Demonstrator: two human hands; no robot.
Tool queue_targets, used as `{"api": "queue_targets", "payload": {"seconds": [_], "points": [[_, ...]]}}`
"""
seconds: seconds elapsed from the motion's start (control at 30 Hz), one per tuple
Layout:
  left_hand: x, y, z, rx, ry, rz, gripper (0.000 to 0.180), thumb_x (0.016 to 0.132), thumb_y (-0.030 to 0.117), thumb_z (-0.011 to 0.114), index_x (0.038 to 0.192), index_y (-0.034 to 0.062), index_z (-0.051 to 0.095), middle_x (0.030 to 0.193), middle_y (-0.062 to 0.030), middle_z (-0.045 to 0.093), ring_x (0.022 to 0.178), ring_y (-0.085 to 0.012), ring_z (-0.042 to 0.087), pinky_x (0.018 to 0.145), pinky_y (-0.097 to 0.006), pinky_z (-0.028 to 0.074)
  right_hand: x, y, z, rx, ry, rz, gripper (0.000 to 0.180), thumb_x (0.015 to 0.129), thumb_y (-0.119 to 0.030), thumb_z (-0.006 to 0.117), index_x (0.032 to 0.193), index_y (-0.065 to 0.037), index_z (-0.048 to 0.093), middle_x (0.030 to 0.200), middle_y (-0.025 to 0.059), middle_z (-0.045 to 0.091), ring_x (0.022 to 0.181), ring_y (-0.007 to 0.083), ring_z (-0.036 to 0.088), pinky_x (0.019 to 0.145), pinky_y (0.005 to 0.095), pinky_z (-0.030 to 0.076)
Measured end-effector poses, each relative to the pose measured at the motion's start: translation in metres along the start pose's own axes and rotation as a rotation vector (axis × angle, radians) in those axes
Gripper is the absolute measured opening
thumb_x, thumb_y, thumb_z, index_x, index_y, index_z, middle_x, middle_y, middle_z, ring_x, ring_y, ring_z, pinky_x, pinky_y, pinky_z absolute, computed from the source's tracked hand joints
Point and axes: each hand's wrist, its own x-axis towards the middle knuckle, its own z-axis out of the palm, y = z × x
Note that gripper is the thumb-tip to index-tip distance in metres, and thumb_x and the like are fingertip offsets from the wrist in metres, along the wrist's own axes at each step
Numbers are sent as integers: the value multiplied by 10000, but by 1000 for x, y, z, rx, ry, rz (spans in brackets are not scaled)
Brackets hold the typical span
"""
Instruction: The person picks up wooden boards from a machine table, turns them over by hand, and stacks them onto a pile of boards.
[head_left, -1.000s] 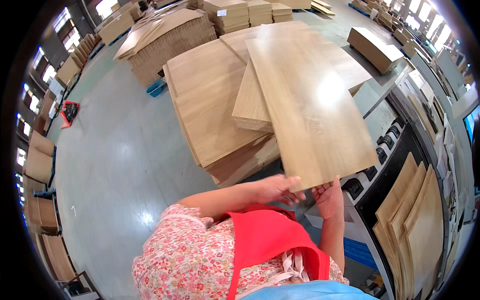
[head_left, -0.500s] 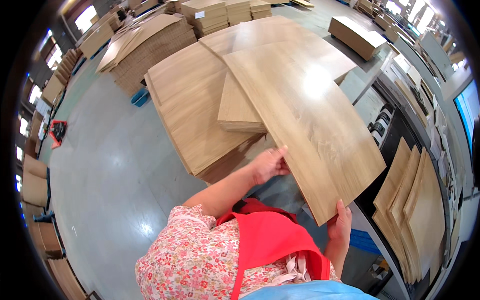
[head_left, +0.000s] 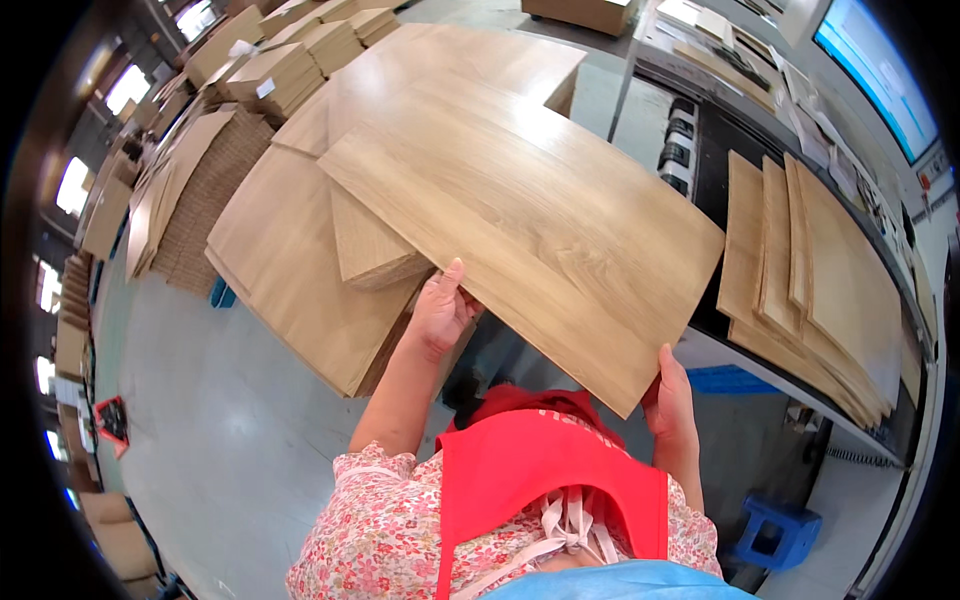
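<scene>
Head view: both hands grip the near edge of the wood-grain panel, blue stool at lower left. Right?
Not quite. The head view shows the blue stool at lower right, on the floor beside the person. The rest holds: the left hand and right hand both grip the near edge of the wood-grain panel.

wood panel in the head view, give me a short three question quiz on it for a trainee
1. True or false: both hands grip the wood panel.
2. Which hand holds the panel's near corner? A) left hand B) right hand
3. Fill in: on the person's right, more panels lie on the dark ____.

Key: 1 true; 2 B; 3 machine bed.
</scene>
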Motion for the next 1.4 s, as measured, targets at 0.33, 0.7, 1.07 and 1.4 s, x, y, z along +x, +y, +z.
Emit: {"api": "queue_targets", "payload": {"seconds": [0.33, 0.7, 1.07, 1.4], "points": [[-1, 2, 1, -1, -85, 22, 424, 964, 318, 487, 1287, 46, 451, 1255, -84, 557, 1146, -222, 543, 974, -401, 432, -3, 2, -1, 17, 8, 7, 438, 979, -333, 448, 1270, -5, 475, 1252, 89, 561, 1135, 212, 546, 948, 363, 439], [0, 0, -5, -35, -90, 34, 390, 937, 190, 539, 1287, 48, 440, 1255, -97, 547, 1140, -227, 544, 968, -399, 448, -8, 9, 2, 20, 68, -15, 405, 945, -226, 527, 1276, -4, 455, 1239, 87, 552, 1114, 199, 550, 927, 349, 453], [14, 3, -13, -104, -147, -43, 297, 947, 135, 500, 1230, 50, 523, 1227, -67, 590, 1130, -191, 562, 955, -357, 462, -15, 23, 13, 58, -30, 26, 538, 865, -215, 637, 1276, 46, 408, 1205, 145, 555, 1079, 216, 569, 910, 354, 473], [13, 3, -10, -107, -95, -40, 327, 927, 121, 538, 1247, 66, 499, 1233, -69, 570, 1118, -202, 564, 924, -360, 492, -16, 11, 13, 42, -71, 41, 502, 888, -217, 623, 1270, 33, 414, 1147, 122, 581, 1024, 181, 585, 843, 323, 503]]}}
